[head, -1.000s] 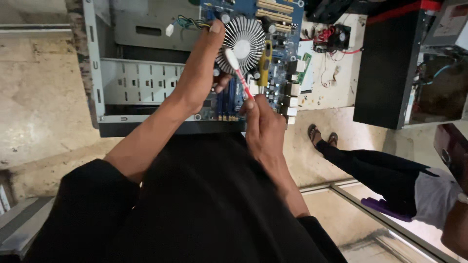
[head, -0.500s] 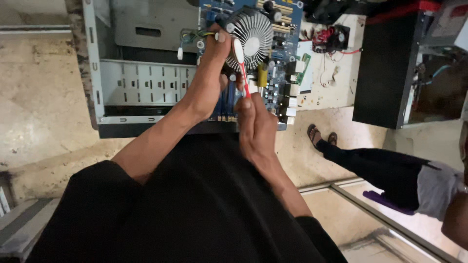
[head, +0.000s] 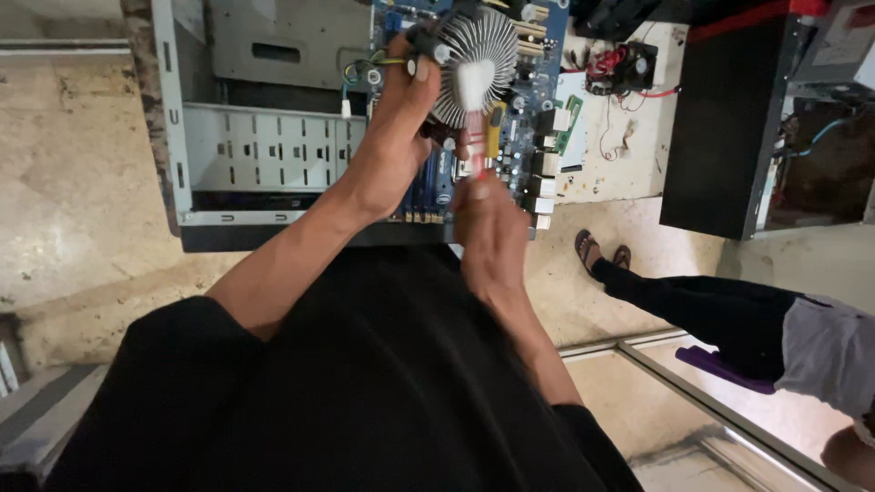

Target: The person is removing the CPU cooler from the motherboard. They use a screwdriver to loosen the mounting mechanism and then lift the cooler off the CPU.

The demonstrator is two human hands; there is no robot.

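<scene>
Right hand (head: 490, 232) just below heatsink (head: 474, 64), fingers clenched on red-white brush (head: 476, 118), shaft pointing up into fins. Left hand (head: 394, 137) nearer, fingers gripping heatsink's left rim.

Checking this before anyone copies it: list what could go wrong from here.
1. The left hand grips the finned heatsink by its edge; it may slip and drop onto the blue board.
2. The brush in the right hand works near small board parts and might snag them.
</scene>
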